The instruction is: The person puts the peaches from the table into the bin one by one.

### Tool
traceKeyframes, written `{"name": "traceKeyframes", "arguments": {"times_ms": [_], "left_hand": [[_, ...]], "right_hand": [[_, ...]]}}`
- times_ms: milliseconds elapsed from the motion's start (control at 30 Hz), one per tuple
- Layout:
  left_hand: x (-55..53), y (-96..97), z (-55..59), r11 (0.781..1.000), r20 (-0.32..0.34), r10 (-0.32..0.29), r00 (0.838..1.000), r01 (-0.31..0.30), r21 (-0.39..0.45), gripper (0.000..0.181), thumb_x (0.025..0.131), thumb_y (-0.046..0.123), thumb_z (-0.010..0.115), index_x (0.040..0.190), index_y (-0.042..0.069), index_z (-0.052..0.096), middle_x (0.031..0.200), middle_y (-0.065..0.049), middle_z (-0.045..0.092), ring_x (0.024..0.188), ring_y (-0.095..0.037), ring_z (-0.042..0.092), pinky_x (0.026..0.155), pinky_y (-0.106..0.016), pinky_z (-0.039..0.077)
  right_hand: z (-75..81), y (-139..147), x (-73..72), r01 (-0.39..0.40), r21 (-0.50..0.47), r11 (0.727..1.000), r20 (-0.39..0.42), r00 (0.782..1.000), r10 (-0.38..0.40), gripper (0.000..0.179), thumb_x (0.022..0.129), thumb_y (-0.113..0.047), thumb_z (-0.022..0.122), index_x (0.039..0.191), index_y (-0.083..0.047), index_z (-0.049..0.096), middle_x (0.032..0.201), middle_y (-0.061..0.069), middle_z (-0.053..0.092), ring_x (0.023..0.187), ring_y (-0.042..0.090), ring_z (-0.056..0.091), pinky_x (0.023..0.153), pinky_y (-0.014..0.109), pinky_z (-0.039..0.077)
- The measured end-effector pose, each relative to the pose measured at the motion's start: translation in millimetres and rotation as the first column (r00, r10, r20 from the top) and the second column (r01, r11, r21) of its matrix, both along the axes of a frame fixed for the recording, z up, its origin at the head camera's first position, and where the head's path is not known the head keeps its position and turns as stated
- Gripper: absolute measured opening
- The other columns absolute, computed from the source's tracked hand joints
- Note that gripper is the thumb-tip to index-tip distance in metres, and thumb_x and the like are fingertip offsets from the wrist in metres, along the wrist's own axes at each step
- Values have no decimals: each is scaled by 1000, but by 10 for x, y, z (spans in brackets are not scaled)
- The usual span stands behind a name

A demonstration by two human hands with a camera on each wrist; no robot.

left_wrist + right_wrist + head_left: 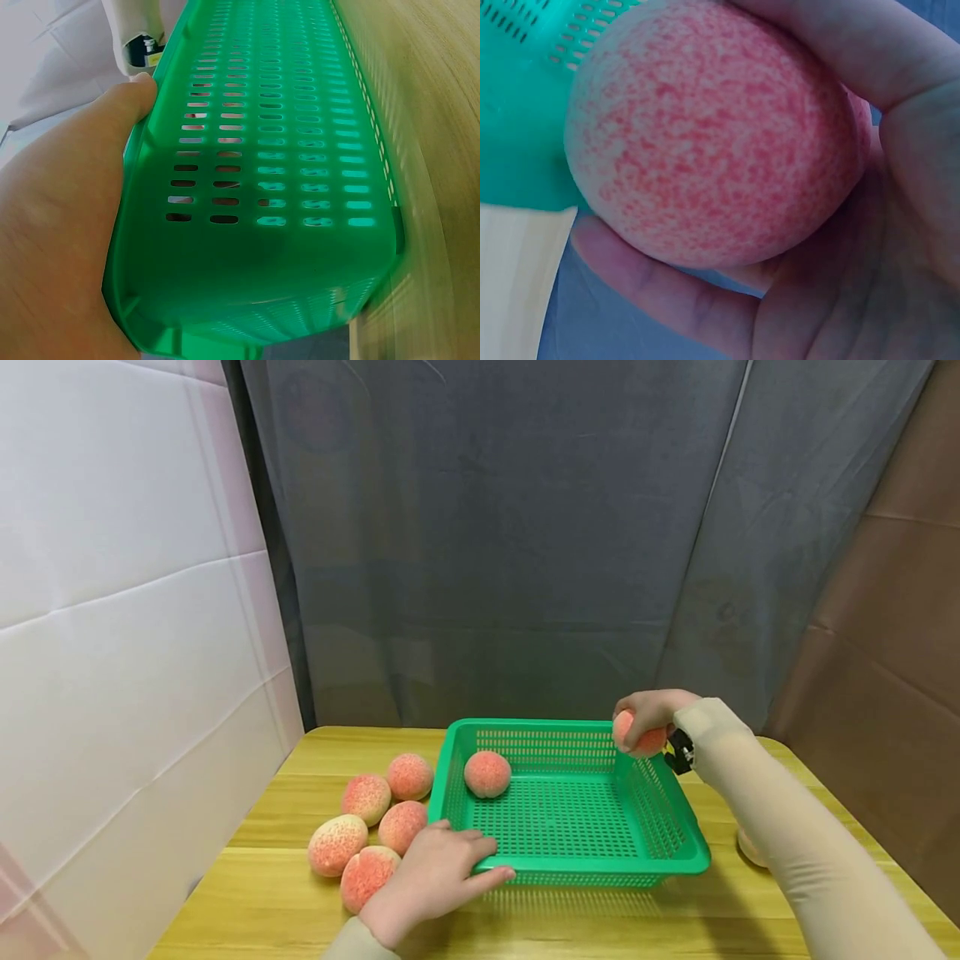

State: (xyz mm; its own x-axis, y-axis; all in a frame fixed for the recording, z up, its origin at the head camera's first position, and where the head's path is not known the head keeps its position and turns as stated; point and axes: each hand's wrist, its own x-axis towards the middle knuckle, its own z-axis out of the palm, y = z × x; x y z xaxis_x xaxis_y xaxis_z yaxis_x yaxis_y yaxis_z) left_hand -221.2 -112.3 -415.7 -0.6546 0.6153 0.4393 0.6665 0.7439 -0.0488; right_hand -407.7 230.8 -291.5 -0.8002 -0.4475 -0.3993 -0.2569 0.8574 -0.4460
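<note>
A green plastic basket (570,865) with slotted walls stands on the wooden table. My left hand (442,870) holds its near left corner, the fingers over the rim and the thumb along the front edge; in the left wrist view the thumb (139,94) lies at the rim beside the slotted wall. Over the far right corner of the basket, my right hand (651,710) grips a pink speckled peach (712,142), fingers and thumb wrapped about it. Another peach (487,774) rests inside the basket near its left wall.
Left of the basket, several peaches lie grouped on the table (262,893), one peach (369,875) close by my left wrist. A pale round fruit (750,847) is partly hidden behind my right sleeve. Grey cloth (487,543) hangs behind the table.
</note>
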Motion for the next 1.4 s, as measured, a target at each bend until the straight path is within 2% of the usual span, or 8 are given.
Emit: {"name": "traceKeyframes", "arguments": {"times_ms": [200, 333, 567, 867, 1167, 1400], "left_hand": [[-2, 18, 1, 1000, 26, -8, 1000, 8, 1, 43, 96, 61, 41, 70, 27, 48, 63, 18, 38, 55, -1, 39, 60, -26, 30], [8, 30, 7, 1000, 44, -5, 999, 6, -5, 43, 96, 62, 40, 71, 28, 48, 64, 19, 40, 56, -1, 41, 61, -27, 31], [5, 38, 9, 1000, 32, -4, 999, 4, -5, 43, 96, 63, 40, 70, 28, 45, 63, 19, 36, 55, 0, 37, 61, -27, 30], [20, 40, 14, 1000, 25, 0, 1000, 0, -9, 44, 96, 63, 40, 70, 28, 46, 62, 19, 36, 55, -1, 37, 60, -26, 30], [40, 47, 21, 1000, 32, -3, 999, 3, -7, 44, 96, 63, 40, 69, 28, 45, 62, 18, 35, 54, -1, 35, 60, -26, 30], [50, 45, 17, 1000, 11, -6, 1000, 6, 0, 44, 95, 63, 42, 68, 27, 43, 61, 18, 34, 53, -1, 34, 60, -26, 29]], "right_hand": [[-109, -84, -14, 21, -26, 999, 23, 1000, -21, 60, 78, -18, 76, 130, -4, 49, 109, 13, 53, 82, 23, 59, 66, 35, 52], [-162, -138, -7, 16, -11, 1000, 2, 1000, -16, 61, 77, -18, 76, 130, -5, 48, 109, 13, 52, 83, 23, 59, 65, 36, 52], [-211, -275, 55, -11, -7, 1000, 1, 1000, 11, 52, 79, -16, 75, 123, -6, 51, 106, 12, 53, 81, 23, 58, 64, 35, 52], [-327, -473, 54, -30, 10, 999, 19, 999, 30, 71, 79, -18, 77, 140, -5, 43, 116, 11, 51, 90, 25, 59, 67, 38, 53], [-474, -621, 55, -96, 10, 995, 27, 995, 96, 63, 80, -19, 77, 135, -8, 48, 113, 8, 52, 91, 24, 57, 69, 42, 52], [-569, -708, 61, -79, -4, 997, 19, 997, 79, 72, 79, -19, 77, 141, -8, 41, 115, 9, 51, 90, 23, 56, 64, 37, 50]]}}
